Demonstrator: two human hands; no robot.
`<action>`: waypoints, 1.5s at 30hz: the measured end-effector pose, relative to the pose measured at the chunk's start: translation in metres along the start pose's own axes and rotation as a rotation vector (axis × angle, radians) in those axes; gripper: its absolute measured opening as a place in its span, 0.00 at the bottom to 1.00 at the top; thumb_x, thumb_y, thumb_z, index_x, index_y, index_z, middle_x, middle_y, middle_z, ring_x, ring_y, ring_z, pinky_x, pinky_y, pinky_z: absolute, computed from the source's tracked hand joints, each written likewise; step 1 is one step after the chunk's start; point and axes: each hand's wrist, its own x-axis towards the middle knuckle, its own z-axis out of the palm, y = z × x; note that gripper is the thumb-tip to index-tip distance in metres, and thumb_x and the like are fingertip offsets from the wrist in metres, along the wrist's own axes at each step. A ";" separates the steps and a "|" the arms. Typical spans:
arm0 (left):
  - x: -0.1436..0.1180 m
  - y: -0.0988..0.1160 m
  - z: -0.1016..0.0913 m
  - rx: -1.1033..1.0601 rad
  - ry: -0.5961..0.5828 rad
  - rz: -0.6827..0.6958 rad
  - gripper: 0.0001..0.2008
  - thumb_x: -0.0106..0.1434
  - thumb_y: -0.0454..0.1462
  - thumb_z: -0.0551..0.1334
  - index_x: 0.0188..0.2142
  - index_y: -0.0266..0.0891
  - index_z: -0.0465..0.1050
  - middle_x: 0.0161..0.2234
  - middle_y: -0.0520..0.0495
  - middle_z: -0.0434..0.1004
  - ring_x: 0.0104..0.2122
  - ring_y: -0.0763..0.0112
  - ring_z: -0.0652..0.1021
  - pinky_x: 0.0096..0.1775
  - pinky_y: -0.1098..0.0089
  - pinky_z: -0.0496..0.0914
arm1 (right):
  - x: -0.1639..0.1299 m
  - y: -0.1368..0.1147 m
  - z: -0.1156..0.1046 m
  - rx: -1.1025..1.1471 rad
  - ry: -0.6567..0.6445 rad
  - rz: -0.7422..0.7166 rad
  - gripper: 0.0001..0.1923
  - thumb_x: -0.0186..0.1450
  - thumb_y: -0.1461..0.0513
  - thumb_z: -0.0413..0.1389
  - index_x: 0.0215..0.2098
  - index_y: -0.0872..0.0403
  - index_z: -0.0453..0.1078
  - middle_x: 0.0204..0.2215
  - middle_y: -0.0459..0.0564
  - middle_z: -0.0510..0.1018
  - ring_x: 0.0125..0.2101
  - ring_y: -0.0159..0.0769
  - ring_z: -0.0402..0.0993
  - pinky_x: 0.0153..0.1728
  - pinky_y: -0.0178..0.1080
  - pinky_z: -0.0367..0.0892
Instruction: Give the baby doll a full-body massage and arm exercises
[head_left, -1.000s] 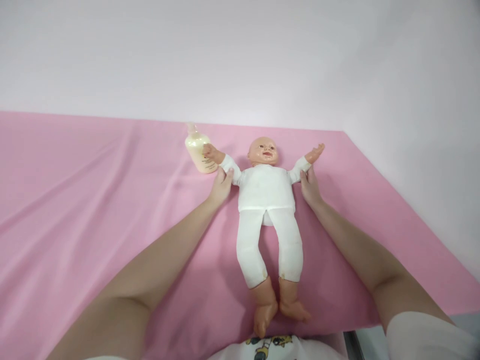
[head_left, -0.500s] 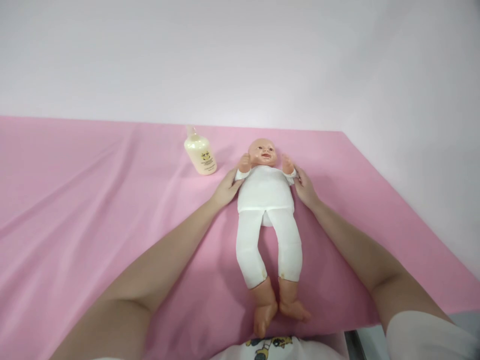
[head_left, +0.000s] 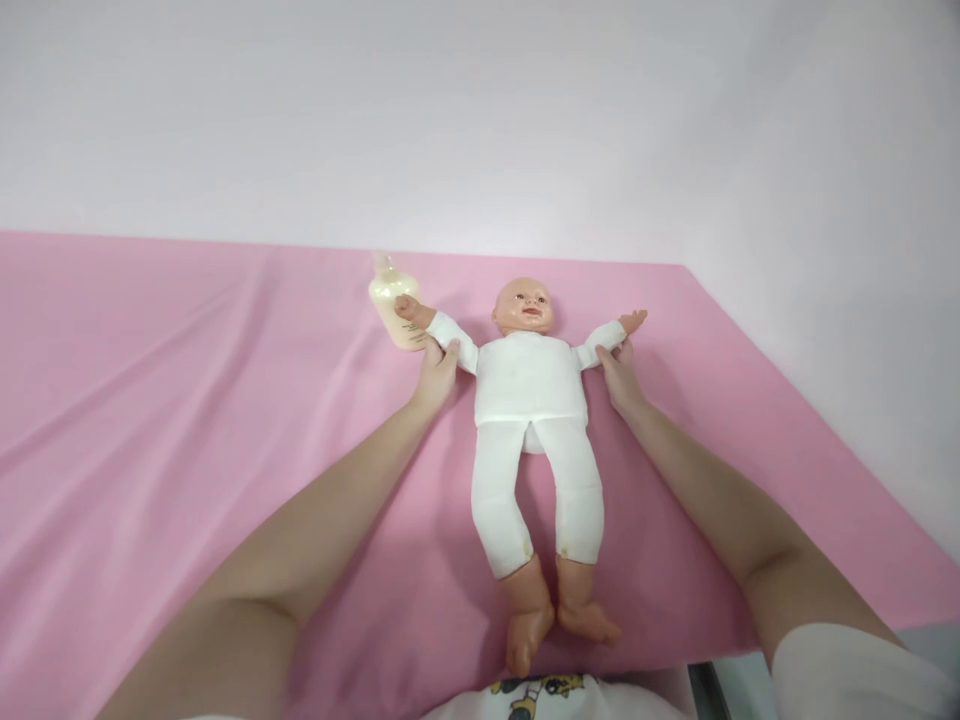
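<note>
A baby doll (head_left: 531,380) with a white cloth body lies on its back, its head away from me and its feet towards me. Both of its arms are spread out sideways. My left hand (head_left: 437,372) grips the doll's arm on the left, the thumb on top of the white sleeve and the other fingers hidden underneath. On the opposite side my right hand (head_left: 619,374) holds the doll's other arm near the wrist, thumb over the sleeve. The doll's left-side hand overlaps a pump bottle (head_left: 394,310) of pale yellow liquid in my view; whether they touch I cannot tell.
A pink cloth (head_left: 187,420) with soft creases covers the table. Behind it rises a plain white wall (head_left: 480,120). The table's right edge slants towards me, and its near edge lies by my printed white clothing (head_left: 540,697).
The doll's arms have gone from bent up beside its head to stretched outwards. My left hand moved slightly left and my right hand slightly right with them. The bottle stayed put.
</note>
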 end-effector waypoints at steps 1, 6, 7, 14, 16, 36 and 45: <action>0.000 0.001 0.000 -0.010 -0.006 -0.002 0.21 0.65 0.48 0.62 0.53 0.45 0.63 0.54 0.40 0.73 0.58 0.57 0.73 0.63 0.53 0.67 | 0.000 -0.003 0.001 0.015 0.011 0.033 0.44 0.64 0.48 0.56 0.72 0.49 0.43 0.66 0.61 0.64 0.64 0.51 0.67 0.61 0.56 0.69; -0.004 0.010 0.000 0.028 -0.091 0.004 0.27 0.59 0.46 0.68 0.55 0.42 0.65 0.51 0.40 0.75 0.53 0.56 0.76 0.58 0.54 0.70 | -0.002 -0.016 0.002 0.004 -0.021 0.007 0.46 0.60 0.53 0.60 0.72 0.46 0.47 0.69 0.57 0.62 0.65 0.47 0.66 0.65 0.54 0.65; -0.005 0.012 0.000 0.041 -0.108 0.016 0.26 0.60 0.47 0.67 0.54 0.41 0.67 0.50 0.40 0.76 0.52 0.56 0.77 0.57 0.53 0.71 | -0.003 -0.018 0.002 -0.005 -0.038 -0.013 0.44 0.61 0.54 0.59 0.72 0.46 0.49 0.69 0.56 0.62 0.65 0.46 0.66 0.65 0.53 0.64; -0.008 0.015 0.002 0.183 -0.245 0.162 0.19 0.64 0.46 0.60 0.50 0.38 0.75 0.51 0.39 0.80 0.52 0.52 0.78 0.60 0.50 0.69 | -0.012 -0.030 0.004 -0.121 -0.069 -0.117 0.25 0.67 0.55 0.51 0.62 0.48 0.69 0.59 0.54 0.77 0.60 0.48 0.72 0.65 0.56 0.61; -0.009 0.019 0.003 0.234 -0.338 0.231 0.20 0.64 0.42 0.59 0.54 0.39 0.75 0.56 0.40 0.78 0.57 0.53 0.75 0.64 0.50 0.64 | -0.014 -0.031 0.006 -0.142 -0.129 -0.201 0.22 0.68 0.58 0.50 0.59 0.47 0.72 0.58 0.51 0.77 0.60 0.46 0.71 0.67 0.55 0.60; -0.004 0.005 0.001 0.066 -0.013 0.055 0.18 0.65 0.42 0.62 0.51 0.41 0.60 0.53 0.38 0.73 0.56 0.56 0.74 0.62 0.54 0.67 | -0.004 -0.022 0.005 0.012 0.047 0.049 0.38 0.57 0.62 0.53 0.65 0.49 0.54 0.67 0.58 0.63 0.65 0.47 0.64 0.66 0.54 0.62; -0.005 0.006 0.001 0.072 -0.001 0.060 0.17 0.68 0.49 0.59 0.51 0.45 0.63 0.55 0.40 0.72 0.59 0.58 0.72 0.65 0.54 0.64 | -0.006 -0.029 0.005 0.016 0.015 -0.031 0.45 0.57 0.60 0.54 0.71 0.49 0.46 0.74 0.54 0.50 0.71 0.44 0.52 0.70 0.50 0.57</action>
